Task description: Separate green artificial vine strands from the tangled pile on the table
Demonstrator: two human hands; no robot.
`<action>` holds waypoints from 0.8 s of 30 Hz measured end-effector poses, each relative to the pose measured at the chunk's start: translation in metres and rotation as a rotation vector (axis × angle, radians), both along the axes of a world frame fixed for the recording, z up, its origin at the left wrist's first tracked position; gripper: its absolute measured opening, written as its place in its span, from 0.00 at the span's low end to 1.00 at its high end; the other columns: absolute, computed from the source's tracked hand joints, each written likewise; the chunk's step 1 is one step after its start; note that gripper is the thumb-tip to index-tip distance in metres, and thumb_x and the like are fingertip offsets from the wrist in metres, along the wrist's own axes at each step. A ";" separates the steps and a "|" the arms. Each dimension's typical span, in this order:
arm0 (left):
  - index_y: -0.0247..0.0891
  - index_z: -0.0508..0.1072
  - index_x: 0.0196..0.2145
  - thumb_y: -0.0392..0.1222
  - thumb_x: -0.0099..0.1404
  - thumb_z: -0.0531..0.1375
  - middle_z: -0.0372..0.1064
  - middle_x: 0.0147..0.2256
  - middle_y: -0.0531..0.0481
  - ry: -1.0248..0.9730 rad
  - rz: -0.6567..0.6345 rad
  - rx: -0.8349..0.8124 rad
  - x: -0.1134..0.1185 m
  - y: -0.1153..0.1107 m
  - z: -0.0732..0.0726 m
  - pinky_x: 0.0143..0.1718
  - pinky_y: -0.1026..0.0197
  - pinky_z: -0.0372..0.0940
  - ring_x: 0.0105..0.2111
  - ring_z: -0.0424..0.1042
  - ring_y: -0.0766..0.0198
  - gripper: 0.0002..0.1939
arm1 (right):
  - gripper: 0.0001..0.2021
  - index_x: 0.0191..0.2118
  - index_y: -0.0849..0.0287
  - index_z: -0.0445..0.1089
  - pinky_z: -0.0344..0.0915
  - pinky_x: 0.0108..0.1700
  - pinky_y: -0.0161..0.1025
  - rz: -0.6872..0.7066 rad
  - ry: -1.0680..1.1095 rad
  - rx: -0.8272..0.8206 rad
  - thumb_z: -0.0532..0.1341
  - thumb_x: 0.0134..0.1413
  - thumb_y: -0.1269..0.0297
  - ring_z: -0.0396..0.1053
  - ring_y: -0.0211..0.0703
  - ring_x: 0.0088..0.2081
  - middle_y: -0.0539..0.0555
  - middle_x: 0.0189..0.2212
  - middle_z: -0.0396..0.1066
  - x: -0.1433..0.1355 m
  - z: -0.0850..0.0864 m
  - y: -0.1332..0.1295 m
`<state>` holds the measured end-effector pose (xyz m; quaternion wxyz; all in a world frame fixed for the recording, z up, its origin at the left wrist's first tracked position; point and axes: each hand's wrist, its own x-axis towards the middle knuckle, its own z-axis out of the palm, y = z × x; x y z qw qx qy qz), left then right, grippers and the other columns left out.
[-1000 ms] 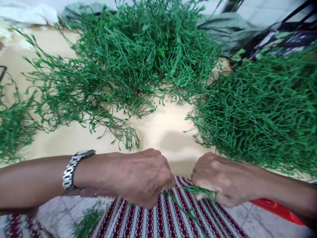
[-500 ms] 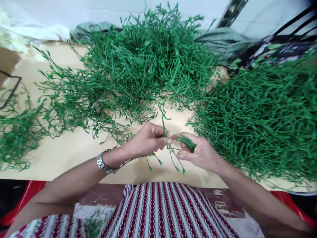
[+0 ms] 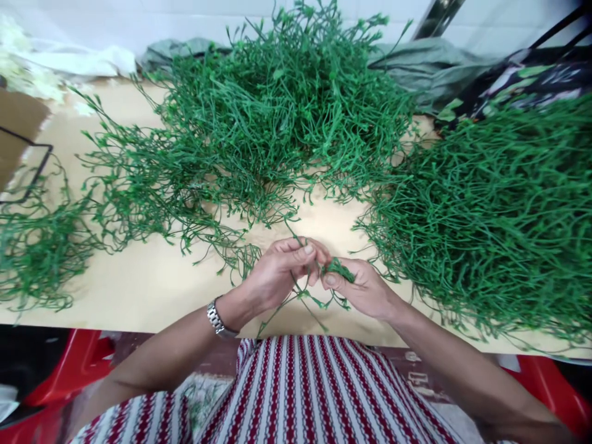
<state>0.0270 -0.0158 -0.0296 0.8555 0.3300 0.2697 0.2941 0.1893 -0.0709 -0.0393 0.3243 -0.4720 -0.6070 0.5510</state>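
Near the table's front edge my two hands meet, fingertips touching or nearly so. My left hand (image 3: 285,266), with a metal watch on its wrist, pinches a thin green stem (image 3: 292,230) that sticks up past its fingers. More thin stems (image 3: 309,299) hang below the fingers over the table. A small bunch of green stems (image 3: 341,269) lies in my right hand (image 3: 365,287), held between thumb and curled fingers. Where the stems cross between the two hands is too tangled to make out.
A large pile of green stems (image 3: 287,117) lies at the back of the table (image 3: 139,290). A dense heap (image 3: 499,228) covers the right side, a smaller one (image 3: 41,259) the left. A cardboard box (image 3: 18,132) stands at the far left.
My left hand has turned and moved closer to my right hand, with its stem now leaning left. The bunch in my right hand sits lower between the fingers. The view has shifted slightly.
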 end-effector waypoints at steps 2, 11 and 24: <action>0.30 0.71 0.22 0.41 0.54 0.61 0.68 0.24 0.50 -0.069 -0.013 -0.076 0.001 -0.004 -0.001 0.23 0.66 0.57 0.17 0.63 0.72 0.10 | 0.14 0.29 0.64 0.65 0.53 0.24 0.29 0.063 -0.026 0.037 0.52 0.57 0.58 0.53 0.30 0.22 0.47 0.21 0.58 -0.001 0.003 0.000; 0.33 0.64 0.14 0.44 0.50 0.63 0.55 0.10 0.57 0.024 -0.001 -0.033 -0.014 -0.002 0.016 0.16 0.66 0.50 0.11 0.52 0.74 0.16 | 0.16 0.24 0.61 0.61 0.54 0.26 0.32 0.489 0.058 0.280 0.50 0.60 0.59 0.57 0.32 0.22 0.48 0.18 0.59 0.016 0.023 -0.003; 0.33 0.69 0.20 0.40 0.54 0.61 0.66 0.20 0.52 0.227 0.250 0.301 0.009 0.012 0.017 0.23 0.65 0.57 0.20 0.62 0.71 0.10 | 0.13 0.35 0.63 0.64 0.55 0.22 0.30 -0.053 -0.023 -0.001 0.50 0.60 0.58 0.57 0.31 0.20 0.47 0.18 0.60 0.018 0.013 -0.007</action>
